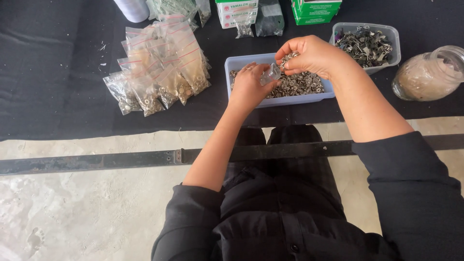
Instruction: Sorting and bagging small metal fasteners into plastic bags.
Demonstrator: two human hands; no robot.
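Person sits on a pale, stained concrete floor (72, 212), black clothes, sleeves pushed up. A dark flat metal strip (96, 160) w/ small holes runs 9-to-3 o'clock across the lap. Beyond it a black cloth (53, 72) covers the floor & carries everything; no raised surface in view.

Centre of cloth: pale blue plastic tray (295, 99), about half full of small silver metal snaps (299, 83). Left hand (249, 87) is over the tray's 9 o'clock end, its grip pinched narrow on a small clear zip bag (271, 74), mouth tilted toward 1 o'clock. Right hand (311, 55) hovers over the tray at 12 o'clock, grip closed round a bunch of snaps, fingertips right at the bag's mouth, touching or nearly so.

At 9 o'clock of the tray: pile of filled clear bags (159, 67) w/ red seal lines, overlapping, fanned out. At 2 o'clock: clear tub (394, 36) of dark mixed metal clips. At 3 o'clock, well apart: glass jar (427, 75) lying tilted, beige contents, can't tell what. Along the 12 o'clock edge: green & white cartons (314, 12), a dark green pouch (269, 19), part of a white round container (131, 8). White specks on cloth near 10 o'clock.
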